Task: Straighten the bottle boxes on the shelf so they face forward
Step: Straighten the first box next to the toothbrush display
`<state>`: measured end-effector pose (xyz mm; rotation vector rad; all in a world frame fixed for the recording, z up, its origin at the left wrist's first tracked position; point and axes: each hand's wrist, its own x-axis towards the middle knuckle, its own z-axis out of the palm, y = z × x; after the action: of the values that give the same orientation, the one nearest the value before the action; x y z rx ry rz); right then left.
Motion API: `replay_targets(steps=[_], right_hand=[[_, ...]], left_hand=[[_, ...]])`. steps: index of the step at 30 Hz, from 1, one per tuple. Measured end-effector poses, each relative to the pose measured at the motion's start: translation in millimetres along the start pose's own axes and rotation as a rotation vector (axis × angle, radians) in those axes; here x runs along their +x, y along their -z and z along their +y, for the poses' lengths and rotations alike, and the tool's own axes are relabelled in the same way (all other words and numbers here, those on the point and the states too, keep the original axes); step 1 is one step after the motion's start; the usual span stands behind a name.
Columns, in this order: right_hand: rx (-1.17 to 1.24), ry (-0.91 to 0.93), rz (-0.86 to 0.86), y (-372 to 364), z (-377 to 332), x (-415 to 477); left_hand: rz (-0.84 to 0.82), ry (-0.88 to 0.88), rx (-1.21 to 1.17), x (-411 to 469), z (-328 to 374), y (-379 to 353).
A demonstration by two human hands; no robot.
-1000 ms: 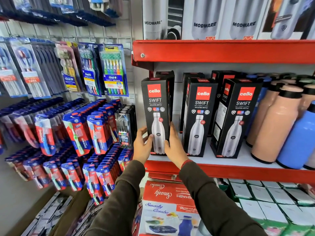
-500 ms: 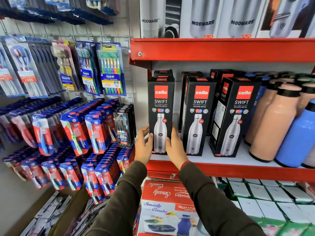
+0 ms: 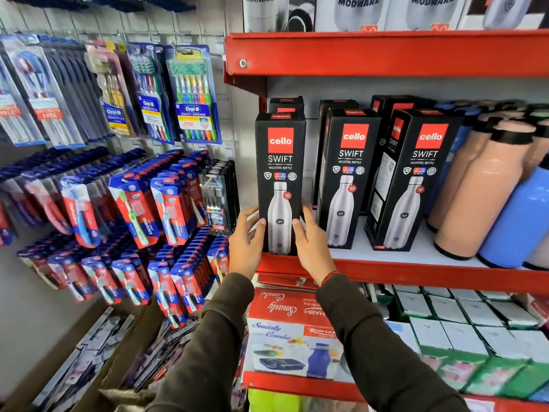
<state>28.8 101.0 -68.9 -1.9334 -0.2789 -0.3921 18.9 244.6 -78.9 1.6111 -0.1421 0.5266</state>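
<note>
Both hands — left hand point(image 3: 245, 242) and right hand point(image 3: 312, 248) — clamp the lower sides of the leftmost bottle box point(image 3: 280, 179) at the shelf point(image 3: 416, 270) edge; its base appears partly overhanging — a careless release could tip it off.

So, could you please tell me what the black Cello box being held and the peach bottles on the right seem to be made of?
The black Cello box looks like printed cardboard with a matte finish: sharp folded edges and a tucked top flap. The peach bottles look like matte plastic or coated metal; their soft, dull sheen leaves it open.
</note>
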Motion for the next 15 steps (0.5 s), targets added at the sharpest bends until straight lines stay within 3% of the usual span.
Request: replay_targets(steps=[12, 15], right_hand=[[0.011, 0.01, -0.03, 6, 0, -14], [0.037, 0.018, -0.012, 8, 2, -17]], left_hand=[[0.067, -0.018, 0.077, -18, 3, -2], [0.161, -0.027, 0.058, -23, 1, -12]])
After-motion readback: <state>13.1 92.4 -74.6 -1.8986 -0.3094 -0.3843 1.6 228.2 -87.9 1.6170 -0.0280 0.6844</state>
